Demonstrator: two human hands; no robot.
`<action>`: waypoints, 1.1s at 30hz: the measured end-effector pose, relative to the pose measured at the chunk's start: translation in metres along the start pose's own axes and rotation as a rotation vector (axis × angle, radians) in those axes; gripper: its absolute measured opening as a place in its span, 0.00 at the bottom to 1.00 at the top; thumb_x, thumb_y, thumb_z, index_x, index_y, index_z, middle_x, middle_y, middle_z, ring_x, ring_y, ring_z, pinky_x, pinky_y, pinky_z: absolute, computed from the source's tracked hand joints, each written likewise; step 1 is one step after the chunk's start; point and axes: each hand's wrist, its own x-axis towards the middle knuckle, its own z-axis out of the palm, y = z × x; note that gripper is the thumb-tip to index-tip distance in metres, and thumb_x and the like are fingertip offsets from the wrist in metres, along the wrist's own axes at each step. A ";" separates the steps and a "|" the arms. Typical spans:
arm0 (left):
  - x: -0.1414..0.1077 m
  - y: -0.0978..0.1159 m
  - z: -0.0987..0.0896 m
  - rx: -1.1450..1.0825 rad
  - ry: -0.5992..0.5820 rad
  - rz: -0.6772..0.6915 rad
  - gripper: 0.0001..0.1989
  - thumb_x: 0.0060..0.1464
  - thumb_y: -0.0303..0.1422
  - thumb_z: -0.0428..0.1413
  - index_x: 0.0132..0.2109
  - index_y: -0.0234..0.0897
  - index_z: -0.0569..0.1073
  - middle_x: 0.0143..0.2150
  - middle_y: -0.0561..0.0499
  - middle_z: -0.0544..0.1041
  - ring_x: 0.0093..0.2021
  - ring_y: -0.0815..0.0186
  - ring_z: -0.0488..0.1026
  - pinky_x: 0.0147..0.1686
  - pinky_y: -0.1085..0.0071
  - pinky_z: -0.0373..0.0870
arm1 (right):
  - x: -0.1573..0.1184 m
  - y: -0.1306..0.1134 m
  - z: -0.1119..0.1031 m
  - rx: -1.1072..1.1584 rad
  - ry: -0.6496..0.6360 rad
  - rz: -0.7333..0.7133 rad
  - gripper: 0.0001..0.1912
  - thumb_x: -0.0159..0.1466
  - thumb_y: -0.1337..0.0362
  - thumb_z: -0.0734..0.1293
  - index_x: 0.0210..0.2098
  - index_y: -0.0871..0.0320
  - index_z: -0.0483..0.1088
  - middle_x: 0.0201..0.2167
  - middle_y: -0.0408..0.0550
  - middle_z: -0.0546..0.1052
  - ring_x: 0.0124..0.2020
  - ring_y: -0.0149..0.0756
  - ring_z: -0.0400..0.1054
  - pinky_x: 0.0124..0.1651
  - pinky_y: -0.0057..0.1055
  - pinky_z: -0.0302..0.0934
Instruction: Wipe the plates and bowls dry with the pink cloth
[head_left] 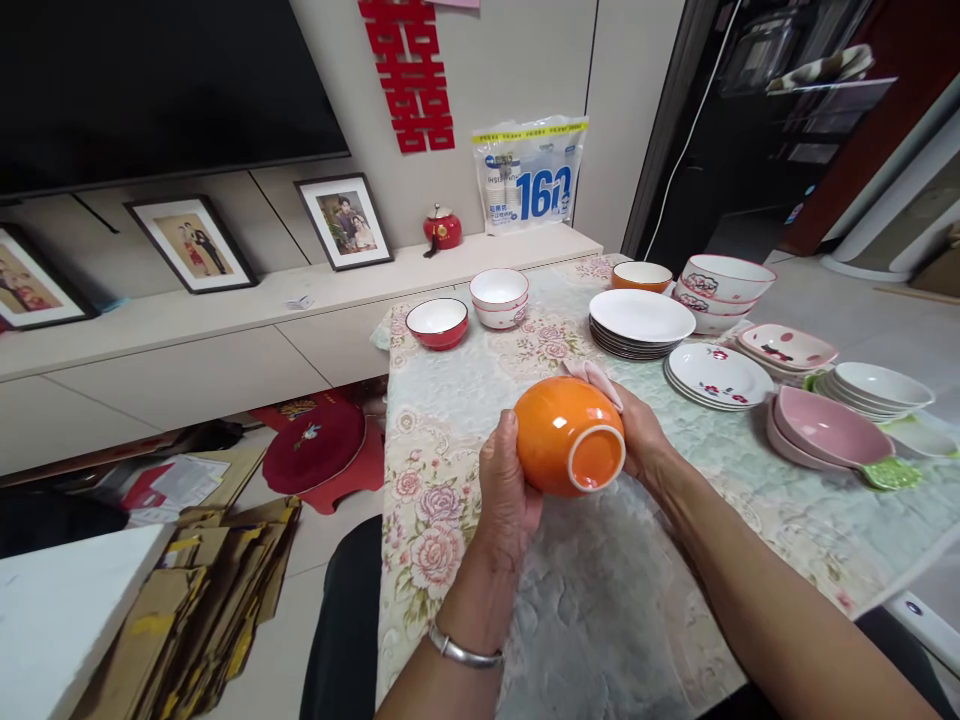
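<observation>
An orange bowl is held up over the table, tilted so that its white-ringed base faces me. My left hand grips its left side, thumb on the outer wall. On the far right side my right hand presses a pale pink cloth against the bowl; most of its fingers are hidden behind the bowl. Beyond the bowl stand a red bowl with a white inside and two stacked white bowls. A pile of white plates sits past my right hand, beside flower-patterned plates.
Farther right are large white bowls, another orange bowl, square strawberry-patterned dishes, small white dishes and pink leaf-handled bowls. A floral tablecloth covers the table. A red stool and flattened cardboard lie left.
</observation>
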 end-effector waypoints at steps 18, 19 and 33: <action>0.006 -0.002 -0.008 0.068 0.037 -0.067 0.19 0.51 0.45 0.62 0.41 0.31 0.78 0.37 0.48 0.79 0.35 0.64 0.75 0.40 0.68 0.70 | -0.010 -0.009 -0.007 -0.424 -0.097 -0.370 0.19 0.64 0.49 0.67 0.45 0.53 0.79 0.48 0.48 0.80 0.51 0.44 0.71 0.57 0.40 0.61; 0.008 -0.003 -0.008 0.021 0.083 -0.075 0.21 0.51 0.45 0.62 0.44 0.31 0.77 0.39 0.47 0.80 0.37 0.62 0.76 0.41 0.67 0.70 | -0.011 -0.009 -0.007 -0.471 -0.159 -0.422 0.19 0.65 0.49 0.66 0.46 0.53 0.78 0.50 0.48 0.79 0.54 0.45 0.69 0.61 0.41 0.57; 0.004 0.007 0.000 -0.155 0.034 -0.139 0.19 0.55 0.45 0.59 0.44 0.32 0.78 0.40 0.46 0.82 0.42 0.58 0.79 0.50 0.63 0.71 | -0.004 0.002 0.001 -0.188 0.157 -0.085 0.24 0.55 0.41 0.69 0.32 0.57 0.75 0.26 0.45 0.77 0.31 0.40 0.70 0.32 0.32 0.65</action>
